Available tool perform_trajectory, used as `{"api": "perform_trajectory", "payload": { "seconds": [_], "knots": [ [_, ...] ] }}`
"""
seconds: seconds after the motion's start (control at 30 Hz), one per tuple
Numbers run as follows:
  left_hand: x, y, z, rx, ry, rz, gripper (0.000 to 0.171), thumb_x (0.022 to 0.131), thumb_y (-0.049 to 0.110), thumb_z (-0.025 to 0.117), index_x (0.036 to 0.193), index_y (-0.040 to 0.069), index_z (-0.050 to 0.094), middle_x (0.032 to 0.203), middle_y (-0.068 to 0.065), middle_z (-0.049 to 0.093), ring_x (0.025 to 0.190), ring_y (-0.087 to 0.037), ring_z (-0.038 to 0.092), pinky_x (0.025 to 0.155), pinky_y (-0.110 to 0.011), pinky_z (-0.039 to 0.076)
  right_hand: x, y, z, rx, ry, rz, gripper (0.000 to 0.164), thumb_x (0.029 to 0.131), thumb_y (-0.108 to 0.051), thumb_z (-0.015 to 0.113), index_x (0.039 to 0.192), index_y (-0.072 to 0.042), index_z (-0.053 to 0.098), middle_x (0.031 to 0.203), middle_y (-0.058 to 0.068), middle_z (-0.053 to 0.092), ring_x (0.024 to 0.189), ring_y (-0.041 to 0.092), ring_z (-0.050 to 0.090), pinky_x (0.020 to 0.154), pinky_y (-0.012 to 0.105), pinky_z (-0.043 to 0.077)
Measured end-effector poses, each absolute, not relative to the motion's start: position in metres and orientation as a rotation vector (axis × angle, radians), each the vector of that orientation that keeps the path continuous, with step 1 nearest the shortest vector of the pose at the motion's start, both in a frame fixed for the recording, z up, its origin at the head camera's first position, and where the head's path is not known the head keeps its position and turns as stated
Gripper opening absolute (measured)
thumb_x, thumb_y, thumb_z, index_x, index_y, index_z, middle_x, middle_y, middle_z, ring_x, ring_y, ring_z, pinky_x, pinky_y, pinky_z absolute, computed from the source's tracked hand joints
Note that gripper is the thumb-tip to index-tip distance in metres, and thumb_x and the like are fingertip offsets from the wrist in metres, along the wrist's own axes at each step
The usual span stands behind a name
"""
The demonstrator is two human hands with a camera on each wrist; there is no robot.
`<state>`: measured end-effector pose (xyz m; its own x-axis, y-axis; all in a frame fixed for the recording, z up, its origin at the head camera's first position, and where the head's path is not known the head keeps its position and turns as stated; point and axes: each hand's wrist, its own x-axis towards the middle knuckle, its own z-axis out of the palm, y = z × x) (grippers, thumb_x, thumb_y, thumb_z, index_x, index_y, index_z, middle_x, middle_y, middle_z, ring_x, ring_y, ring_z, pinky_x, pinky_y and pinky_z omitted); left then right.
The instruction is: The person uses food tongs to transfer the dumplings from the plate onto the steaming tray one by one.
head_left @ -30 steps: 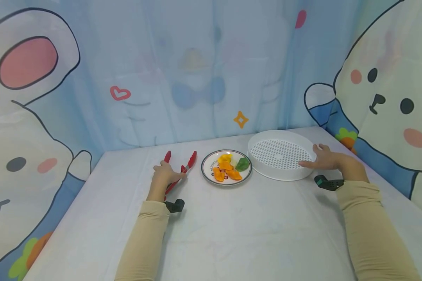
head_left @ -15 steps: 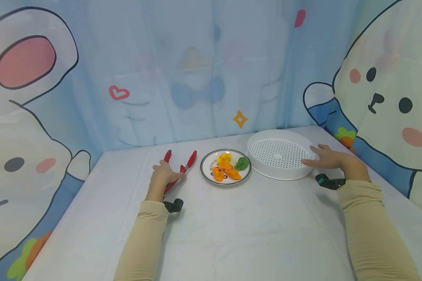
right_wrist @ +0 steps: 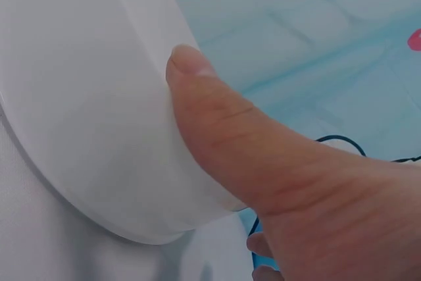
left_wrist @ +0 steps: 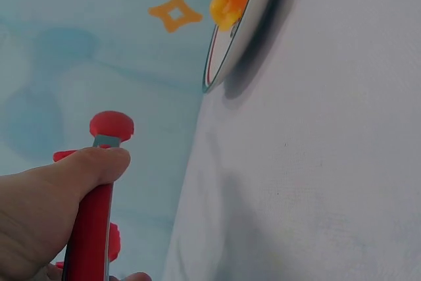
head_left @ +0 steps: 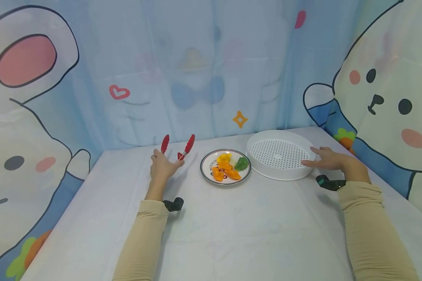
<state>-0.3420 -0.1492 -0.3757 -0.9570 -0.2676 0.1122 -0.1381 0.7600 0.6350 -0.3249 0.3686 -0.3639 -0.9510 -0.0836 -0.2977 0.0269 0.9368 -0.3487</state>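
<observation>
In the head view my left hand [head_left: 161,168] grips a pair of red-tipped tongs [head_left: 189,143], whose two arms spread apart and point toward the back curtain. The left wrist view shows the thumb [left_wrist: 99,166] lying along one red arm, with the fingers mostly hidden behind it. My right hand [head_left: 328,159] is at the right side of a round white steamer basket [head_left: 278,174] with a perforated bottom. Seen from the right wrist, the thumb [right_wrist: 217,120] hooks over the rim while the other fingers are outside, mostly hidden.
Between the tongs and the basket stands a plate [head_left: 207,164] with a dark rim, close to the basket. On it lie several orange and yellow pieces [head_left: 225,164] and a green one [head_left: 242,164]. A printed curtain [head_left: 204,78] rises behind the white-covered table [head_left: 232,234].
My left hand has raised the tongs off the table, and their red tips now sit higher and farther back. The right hand, basket and plate have stayed nearly still.
</observation>
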Motion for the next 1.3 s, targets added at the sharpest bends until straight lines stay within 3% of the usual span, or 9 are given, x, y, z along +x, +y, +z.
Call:
{"api": "perform_trajectory", "payload": {
  "seconds": [0.3,0.9,1.13,1.3],
  "knots": [
    [-0.343,-0.142,-0.367,0.141,-2.765,-0.945,0.095,0.073,0.048,0.076,0.141,-0.001,0.032,0.132,-0.019,0.046,0.118,-0.035,0.051,0.1,-0.05,0.044,-0.324,0.367,-0.363,-0.037,2.777,-0.523,0.105,0.087,-0.064,0.049,0.145,0.011,0.004,0.14,0.049,-0.002,0.127,0.065,0.006,0.098,0.075,0.017],
    [-0.34,-0.135,-0.36,-0.075,-2.905,-0.917,0.091,0.07,0.047,0.08,0.14,0.007,0.038,0.12,-0.012,0.059,0.103,-0.027,0.058,0.088,-0.044,0.051,-0.325,0.369,-0.364,-0.033,2.761,-0.543,0.109,0.085,-0.066,0.05,0.145,0.01,0.001,0.141,0.047,0.002,0.129,0.064,0.006,0.099,0.074,0.018],
    [-0.339,-0.14,-0.358,-0.301,-2.976,-0.846,0.083,0.068,0.043,0.082,0.134,0.011,0.043,0.12,-0.012,0.061,0.104,-0.025,0.056,0.09,-0.045,0.05,-0.324,0.368,-0.364,-0.021,2.76,-0.549,0.11,0.084,-0.067,0.051,0.146,0.01,0.002,0.141,0.047,0.0,0.129,0.064,0.005,0.099,0.074,0.017],
    [-0.337,-0.141,-0.356,-0.371,-3.034,-0.77,0.09,0.068,0.043,0.082,0.141,0.013,0.04,0.12,-0.01,0.062,0.104,-0.024,0.057,0.091,-0.045,0.048,-0.325,0.37,-0.365,-0.012,2.768,-0.551,0.11,0.084,-0.067,0.051,0.146,0.01,0.002,0.142,0.047,-0.002,0.129,0.064,0.005,0.099,0.074,0.017]
  ]
}}
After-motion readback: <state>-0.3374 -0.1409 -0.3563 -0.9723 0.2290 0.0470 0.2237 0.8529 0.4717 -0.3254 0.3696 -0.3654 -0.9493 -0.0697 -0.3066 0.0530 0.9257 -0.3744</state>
